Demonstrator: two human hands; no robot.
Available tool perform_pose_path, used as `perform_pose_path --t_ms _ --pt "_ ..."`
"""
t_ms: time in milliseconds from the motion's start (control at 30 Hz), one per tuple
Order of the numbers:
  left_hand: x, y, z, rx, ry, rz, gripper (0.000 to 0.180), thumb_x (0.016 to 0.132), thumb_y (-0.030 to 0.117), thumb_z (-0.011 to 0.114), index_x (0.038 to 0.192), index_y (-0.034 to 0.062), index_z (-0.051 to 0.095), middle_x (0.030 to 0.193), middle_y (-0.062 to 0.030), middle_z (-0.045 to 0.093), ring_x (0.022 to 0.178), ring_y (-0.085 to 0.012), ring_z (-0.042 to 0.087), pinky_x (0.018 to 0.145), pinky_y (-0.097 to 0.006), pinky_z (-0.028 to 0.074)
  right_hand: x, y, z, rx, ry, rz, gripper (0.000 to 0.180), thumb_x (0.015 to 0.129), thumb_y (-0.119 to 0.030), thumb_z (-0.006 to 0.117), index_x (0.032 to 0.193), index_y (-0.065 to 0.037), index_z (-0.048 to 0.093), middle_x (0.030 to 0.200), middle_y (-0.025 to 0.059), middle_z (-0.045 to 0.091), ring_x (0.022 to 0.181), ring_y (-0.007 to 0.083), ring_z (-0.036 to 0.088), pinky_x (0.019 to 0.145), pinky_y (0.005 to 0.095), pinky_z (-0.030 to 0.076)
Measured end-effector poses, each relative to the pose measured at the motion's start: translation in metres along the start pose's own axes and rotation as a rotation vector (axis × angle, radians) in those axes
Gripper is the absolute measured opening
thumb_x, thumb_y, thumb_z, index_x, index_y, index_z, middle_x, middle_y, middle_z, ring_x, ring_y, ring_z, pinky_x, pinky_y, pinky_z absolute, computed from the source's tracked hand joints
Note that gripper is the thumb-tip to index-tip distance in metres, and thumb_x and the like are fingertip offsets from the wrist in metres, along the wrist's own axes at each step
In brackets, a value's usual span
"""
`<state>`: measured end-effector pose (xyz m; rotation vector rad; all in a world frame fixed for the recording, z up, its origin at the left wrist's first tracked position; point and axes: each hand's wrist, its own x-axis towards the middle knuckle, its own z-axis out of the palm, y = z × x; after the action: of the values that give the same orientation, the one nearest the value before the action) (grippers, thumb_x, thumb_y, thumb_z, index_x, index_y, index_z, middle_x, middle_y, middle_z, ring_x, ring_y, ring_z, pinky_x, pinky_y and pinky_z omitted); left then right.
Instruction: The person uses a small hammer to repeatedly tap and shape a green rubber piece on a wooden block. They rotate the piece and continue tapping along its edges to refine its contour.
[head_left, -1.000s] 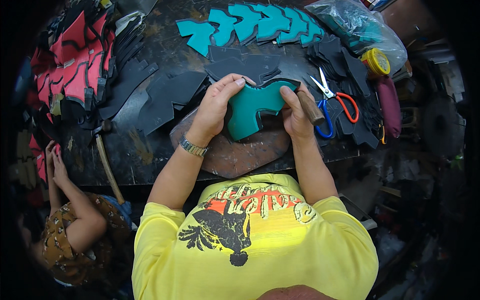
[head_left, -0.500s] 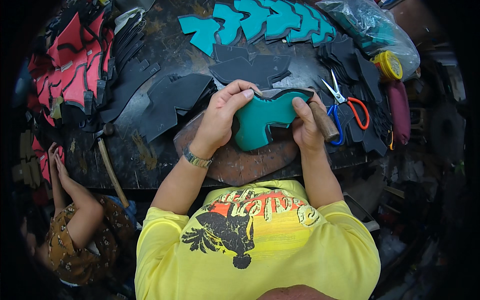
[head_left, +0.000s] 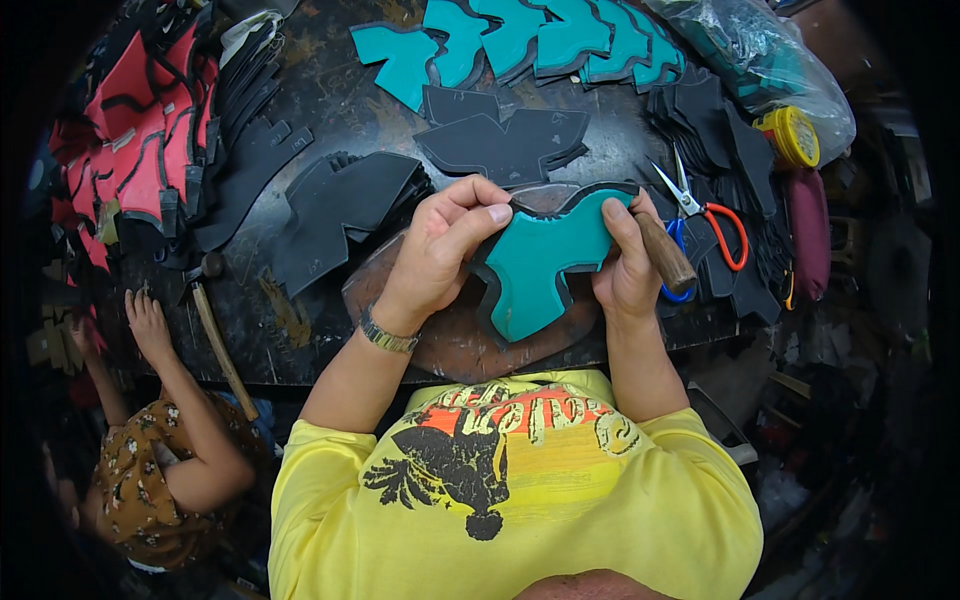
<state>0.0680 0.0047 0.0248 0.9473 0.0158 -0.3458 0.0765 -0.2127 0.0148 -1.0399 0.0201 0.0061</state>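
Between my two hands is a teal cut piece with a black edge point(head_left: 535, 255), shaped like a shoe upper. My left hand point(head_left: 455, 235) pinches its upper left edge between thumb and fingers. My right hand point(head_left: 628, 255) grips the upper right end, thumb on the teal face. A short wooden tool handle point(head_left: 666, 255) sticks out by the right hand's fingers; its other end is hidden. Below the piece, a worn brown board point(head_left: 400, 285) lies at the table's front edge. Scissors with red and blue handles point(head_left: 690, 205) lie just right of my right hand.
More teal pieces point(head_left: 505, 35) overlap in a row at the back. Black pieces point(head_left: 345, 205) lie left and ahead, red ones point(head_left: 135, 130) far left. A hammer point(head_left: 220, 340) rests over the front edge. At right stands a yellow tub point(head_left: 788, 137). Another person's hand point(head_left: 150, 325) is at left.
The teal piece has tilted so more of its face shows, its lower tab swinging down nearer me. Both hands keep their grip. The other person's hands have moved apart.
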Motion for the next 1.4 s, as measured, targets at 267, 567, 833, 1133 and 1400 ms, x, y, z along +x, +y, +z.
perform_pose_path --t_ms 267,567,833,1133,1400 --pt "0.000 0.001 0.003 0.039 0.019 0.063 0.014 0.102 0.011 0.069 0.111 0.0007 0.070 0.100 0.0015 0.070 0.091 -0.0038 0.061 0.084 -0.021 0.049 0.000 0.001 0.000 -0.026 -0.007 -0.010 0.019 0.096 -0.018 0.076 0.106 -0.004 0.067 0.098 0.0031 0.072 0.089 0.0095 0.066 0.085 0.0259 0.052" --pt "0.000 -0.001 0.003 0.148 0.030 0.068 0.017 0.106 0.016 0.065 0.110 0.0005 0.071 0.100 0.0030 0.069 0.092 -0.0031 0.060 0.086 -0.021 0.048 -0.005 0.001 -0.002 -0.015 -0.038 -0.021 0.024 0.096 -0.019 0.078 0.109 -0.002 0.068 0.101 0.0054 0.073 0.093 0.0118 0.066 0.088 0.0269 0.052" --pt "-0.006 0.006 0.008 0.383 -0.022 0.145 0.016 0.095 0.010 0.079 0.107 0.0013 0.072 0.101 0.0017 0.070 0.094 -0.0038 0.063 0.082 -0.023 0.052 -0.003 0.007 -0.009 0.030 -0.149 -0.091 0.023 0.095 -0.015 0.075 0.112 -0.003 0.068 0.105 0.0123 0.073 0.099 0.0197 0.067 0.093 0.0360 0.053" --pt "-0.005 0.008 0.008 0.395 -0.183 0.269 0.017 0.079 -0.002 0.085 0.094 0.0015 0.078 0.099 -0.0105 0.074 0.097 -0.0200 0.072 0.089 -0.033 0.055 0.006 0.008 -0.012 0.386 -0.585 -0.068 0.020 0.095 -0.017 0.066 0.110 -0.004 0.067 0.103 0.0268 0.075 0.104 0.0364 0.066 0.094 0.0485 0.055" --pt "-0.005 0.009 0.008 0.434 -0.211 0.287 0.018 0.078 -0.002 0.085 0.094 0.0017 0.078 0.098 -0.0093 0.074 0.095 -0.0193 0.071 0.087 -0.033 0.055 0.006 0.008 -0.014 0.410 -0.620 -0.032 0.021 0.096 -0.018 0.069 0.111 -0.004 0.067 0.106 0.0270 0.074 0.103 0.0359 0.067 0.094 0.0473 0.055"
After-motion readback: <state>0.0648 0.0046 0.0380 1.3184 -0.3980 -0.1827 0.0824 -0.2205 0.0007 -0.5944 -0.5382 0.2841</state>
